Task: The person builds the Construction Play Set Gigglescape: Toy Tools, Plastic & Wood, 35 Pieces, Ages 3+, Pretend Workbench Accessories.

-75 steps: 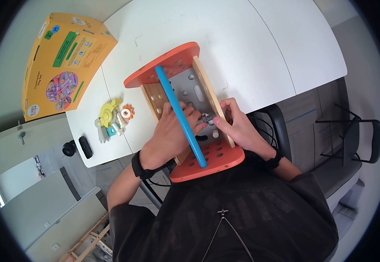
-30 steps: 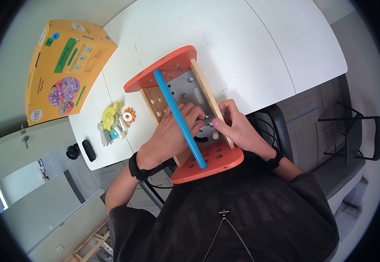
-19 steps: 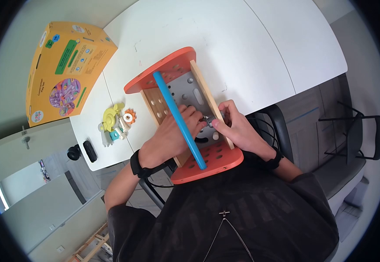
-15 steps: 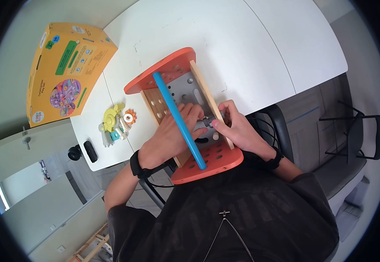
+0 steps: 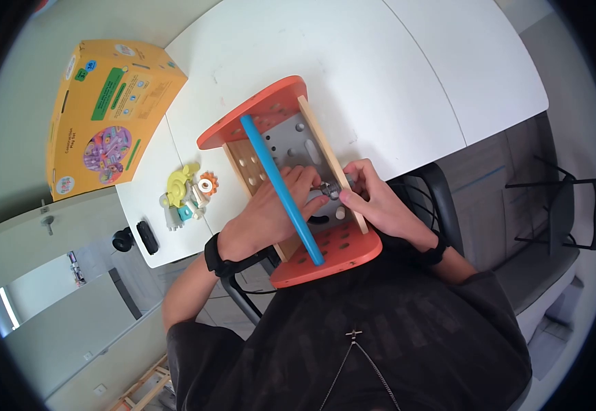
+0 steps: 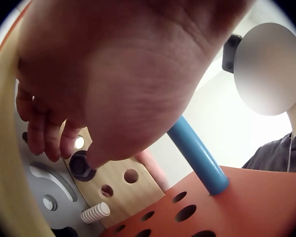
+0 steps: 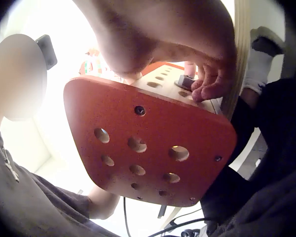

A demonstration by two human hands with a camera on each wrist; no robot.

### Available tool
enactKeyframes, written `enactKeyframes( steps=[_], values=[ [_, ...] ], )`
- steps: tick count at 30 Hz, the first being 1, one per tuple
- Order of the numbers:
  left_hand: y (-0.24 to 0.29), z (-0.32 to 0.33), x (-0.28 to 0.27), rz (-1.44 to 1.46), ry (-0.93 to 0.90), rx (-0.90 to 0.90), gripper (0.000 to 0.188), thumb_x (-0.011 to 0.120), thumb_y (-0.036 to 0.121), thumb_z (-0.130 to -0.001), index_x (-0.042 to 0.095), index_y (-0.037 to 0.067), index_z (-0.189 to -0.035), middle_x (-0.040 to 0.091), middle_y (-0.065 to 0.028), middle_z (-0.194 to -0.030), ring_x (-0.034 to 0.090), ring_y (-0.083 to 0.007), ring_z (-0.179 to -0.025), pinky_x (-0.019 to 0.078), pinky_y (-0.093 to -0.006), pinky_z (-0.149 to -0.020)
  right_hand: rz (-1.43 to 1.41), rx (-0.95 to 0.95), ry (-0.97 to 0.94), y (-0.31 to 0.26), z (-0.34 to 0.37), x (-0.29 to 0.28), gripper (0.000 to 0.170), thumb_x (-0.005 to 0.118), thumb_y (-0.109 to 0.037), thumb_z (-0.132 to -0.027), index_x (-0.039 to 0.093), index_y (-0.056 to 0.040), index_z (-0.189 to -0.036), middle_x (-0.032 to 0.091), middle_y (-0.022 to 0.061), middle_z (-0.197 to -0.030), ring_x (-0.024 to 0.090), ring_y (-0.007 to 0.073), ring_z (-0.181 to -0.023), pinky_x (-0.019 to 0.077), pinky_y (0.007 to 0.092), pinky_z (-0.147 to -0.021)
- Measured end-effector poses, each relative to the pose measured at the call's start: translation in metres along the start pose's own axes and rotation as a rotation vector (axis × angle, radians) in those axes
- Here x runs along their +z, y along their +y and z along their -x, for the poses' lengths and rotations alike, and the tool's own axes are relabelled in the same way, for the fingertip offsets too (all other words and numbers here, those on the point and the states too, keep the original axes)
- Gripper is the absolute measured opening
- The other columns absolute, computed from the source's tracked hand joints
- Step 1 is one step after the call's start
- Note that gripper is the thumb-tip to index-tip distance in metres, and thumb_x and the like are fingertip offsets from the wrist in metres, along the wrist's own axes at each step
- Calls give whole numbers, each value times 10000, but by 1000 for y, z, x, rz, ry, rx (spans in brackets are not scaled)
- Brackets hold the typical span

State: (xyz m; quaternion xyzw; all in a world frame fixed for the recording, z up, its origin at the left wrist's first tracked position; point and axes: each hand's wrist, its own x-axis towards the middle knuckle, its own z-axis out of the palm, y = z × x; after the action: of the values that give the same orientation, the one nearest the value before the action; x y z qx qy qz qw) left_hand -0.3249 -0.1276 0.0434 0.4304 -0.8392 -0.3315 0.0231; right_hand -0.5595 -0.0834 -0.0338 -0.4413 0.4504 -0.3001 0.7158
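A toy toolbox has orange end panels (image 5: 356, 248), wooden side walls (image 5: 323, 140), a grey perforated floor and a blue rod handle (image 5: 270, 162). My left hand (image 5: 260, 212) reaches into it beneath the rod, thumb and fingers at a grey hex nut (image 5: 328, 190) against the inner face of the right wall. In the left wrist view the thumb tip touches this dark nut (image 6: 82, 165). From outside the wall, my right hand (image 5: 387, 207) grips a grey hex bolt head (image 7: 185, 82), fingertips at its edge.
A yellow play-set box (image 5: 99, 123) stands at the table's left. Near it lie a light-green toy piece (image 5: 178, 183), an orange gear (image 5: 209, 183) and several small parts. A white threaded peg (image 6: 95, 213) sticks up inside the toolbox. Chairs stand beyond the table edge.
The left thumb and fingers spread a little apart and shift around the nut. The right hand keeps its place at the wall. The toolbox has tipped only slightly since the earliest frame.
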Motion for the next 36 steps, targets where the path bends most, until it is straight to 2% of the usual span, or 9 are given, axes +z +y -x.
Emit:
enactKeyframes(
  steps=[3,6,9,15,21,27,30,33,36],
  values=[
    [-7,-1,9,7,22,27,230,646,223,-1049,621,-4,-1078,654,-174,-1002,628,-369,-971,514,-486,-849,77,17,-29,-11,8,-6,691,746,-359,-1010,388,37,-1449,566,121,-1058,582,157,-893,513,322,-798],
    [-12,-4,10,-117,-159,1,248,641,236,-1053,610,-5,-1106,667,-187,-1030,628,-374,-992,512,-492,-862,111,11,-51,-14,13,-7,732,760,-341,-996,374,47,-1482,539,107,-1068,569,158,-897,507,325,-809],
    [-9,-5,9,-110,-167,-1,241,632,232,-1058,613,-5,-1099,673,-191,-1037,622,-375,-991,509,-493,-863,119,-6,-30,-10,13,-6,735,763,-332,-989,379,53,-1483,541,99,-1061,576,159,-890,507,329,-799],
    [-3,-3,5,43,-52,-33,228,626,228,-1061,626,0,-1062,668,-175,-1016,611,-372,-965,501,-493,-855,133,-9,-10,-12,12,-3,697,749,-332,-993,405,54,-1460,545,96,-1054,578,163,-864,508,330,-788],
    [-14,-6,12,-89,-157,-9,297,661,267,-1046,592,-8,-1136,683,-192,-1048,624,-379,-993,506,-498,-862,149,5,-19,-10,12,-4,677,738,-341,-998,417,54,-1444,550,102,-1035,582,176,-840,508,341,-770],
    [3,-5,2,37,-17,-24,254,620,241,-1068,630,-12,-1085,687,-176,-1037,625,-368,-969,509,-486,-850,158,-14,-4,-6,11,-3,673,731,-358,-1000,425,54,-1436,555,111,-1023,587,187,-819,510,351,-753],
    [-5,-6,7,22,-66,-73,281,639,267,-1059,621,-13,-1082,692,-175,-1027,628,-374,-970,508,-493,-864,170,-20,-1,-7,11,-3,669,732,-359,-998,430,50,-1433,556,110,-1013,586,188,-811,509,353,-747],
    [-13,-8,9,-92,-150,-21,288,640,272,-1061,624,-13,-1100,695,-178,-1003,633,-379,-978,510,-503,-877,189,-35,11,-5,10,-3,664,733,-360,-995,435,45,-1429,557,106,-1003,585,187,-807,508,354,-743],
    [-4,-9,0,33,-161,-65,262,611,252,-1076,632,-9,-1090,692,-183,-982,633,-378,-980,508,-504,-872,179,-28,12,-6,11,-2,658,735,-359,-993,439,42,-1421,557,104,-998,584,187,-807,506,355,-741]
  ],
)
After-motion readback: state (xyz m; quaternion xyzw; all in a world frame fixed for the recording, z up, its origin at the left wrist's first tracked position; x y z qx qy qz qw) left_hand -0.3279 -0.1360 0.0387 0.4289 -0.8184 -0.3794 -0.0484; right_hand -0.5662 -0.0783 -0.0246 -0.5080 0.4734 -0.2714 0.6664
